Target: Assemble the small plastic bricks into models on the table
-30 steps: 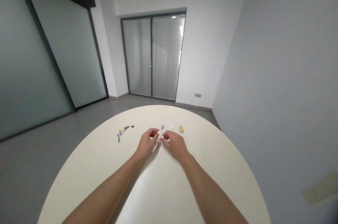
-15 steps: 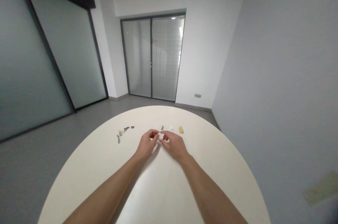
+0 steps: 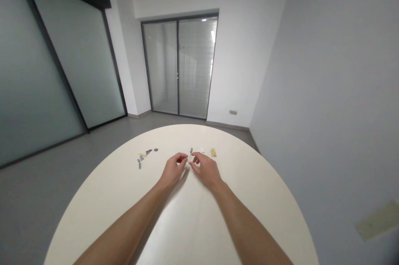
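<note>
Over the middle of the table, my left hand (image 3: 173,170) is closed in a pinch. A small white piece (image 3: 188,159) shows at its fingertips, too small to make out its kind. Just to the right, my right hand (image 3: 206,168) has thumb and forefinger apart, with nothing visible between them. Beyond the hands lie a small grey piece (image 3: 191,150), a white piece (image 3: 202,150) and a yellow piece (image 3: 213,152), which look like small building bricks.
On the left of the round white table (image 3: 102,211) lies a loose group of small grey pieces (image 3: 142,158), with a yellow strip (image 3: 142,154) among them. A dark grey piece (image 3: 156,149) sits apart. Past the table stand a glass door (image 3: 177,69) and white walls.
My right fingertips came in to the white piece at my left hand half a second ago, then parted from it again. My left hand has stayed in place, and the loose pieces lie unmoved.
</note>
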Demonstrator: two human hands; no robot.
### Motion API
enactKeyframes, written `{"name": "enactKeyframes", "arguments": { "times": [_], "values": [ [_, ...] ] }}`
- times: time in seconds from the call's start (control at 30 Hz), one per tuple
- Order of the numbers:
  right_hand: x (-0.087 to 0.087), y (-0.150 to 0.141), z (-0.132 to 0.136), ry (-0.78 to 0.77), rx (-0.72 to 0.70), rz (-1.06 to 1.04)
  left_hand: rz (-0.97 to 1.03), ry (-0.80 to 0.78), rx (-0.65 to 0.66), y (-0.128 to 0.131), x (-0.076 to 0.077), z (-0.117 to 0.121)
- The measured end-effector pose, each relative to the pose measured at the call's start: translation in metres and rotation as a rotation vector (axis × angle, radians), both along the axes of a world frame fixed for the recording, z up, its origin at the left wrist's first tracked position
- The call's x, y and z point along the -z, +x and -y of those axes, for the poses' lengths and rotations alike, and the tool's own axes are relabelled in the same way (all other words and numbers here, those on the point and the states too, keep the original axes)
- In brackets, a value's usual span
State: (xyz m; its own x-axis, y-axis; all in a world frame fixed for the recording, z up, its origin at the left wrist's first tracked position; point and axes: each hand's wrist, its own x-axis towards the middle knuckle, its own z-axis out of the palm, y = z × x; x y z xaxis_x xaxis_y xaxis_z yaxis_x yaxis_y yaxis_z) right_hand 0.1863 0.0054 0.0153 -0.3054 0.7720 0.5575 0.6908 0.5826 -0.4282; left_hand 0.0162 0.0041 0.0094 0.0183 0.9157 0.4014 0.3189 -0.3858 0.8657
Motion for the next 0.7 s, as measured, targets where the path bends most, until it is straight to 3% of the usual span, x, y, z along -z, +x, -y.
{"name": "enactKeyframes", "arguments": {
  "times": [0.7],
  "values": [
    [-0.0002,0.0006,0.0004,0.007,0.045,0.025,-0.003,-0.017,-0.033,-0.0007,0.0043,-0.0036]
  ]
}}
